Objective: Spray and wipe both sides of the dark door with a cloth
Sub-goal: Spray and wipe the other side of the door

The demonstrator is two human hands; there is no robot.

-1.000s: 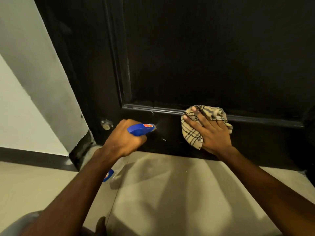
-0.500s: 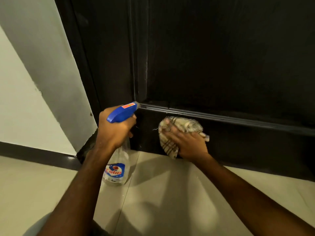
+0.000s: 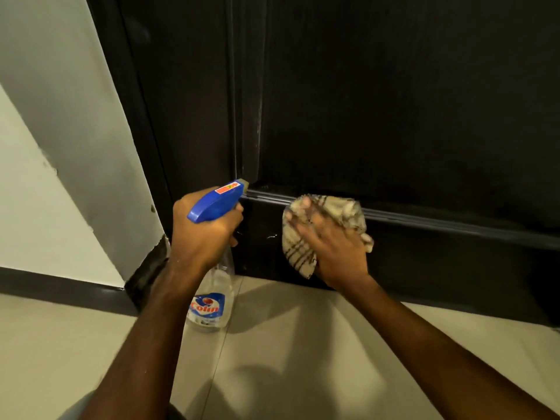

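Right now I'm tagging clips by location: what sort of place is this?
Probably an indoor doorway in a home: dark panelled door, pale tiled floor, light wall with dark skirting strip.

Dim; motion-blurred right hand [image 3: 336, 250]; wide-angle edge bend.

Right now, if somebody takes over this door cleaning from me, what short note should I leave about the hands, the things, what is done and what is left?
Left hand: grips the spray bottle by its blue head, nozzle toward the bottom rail of the door.
Right hand: straight fingers press the checked cloth flat on that rail, under the moulding.
Done: this rail is being sprayed and wiped; wet specks show beside the cloth.
Left: how much of this face is clean cannot be told; other side not in view.
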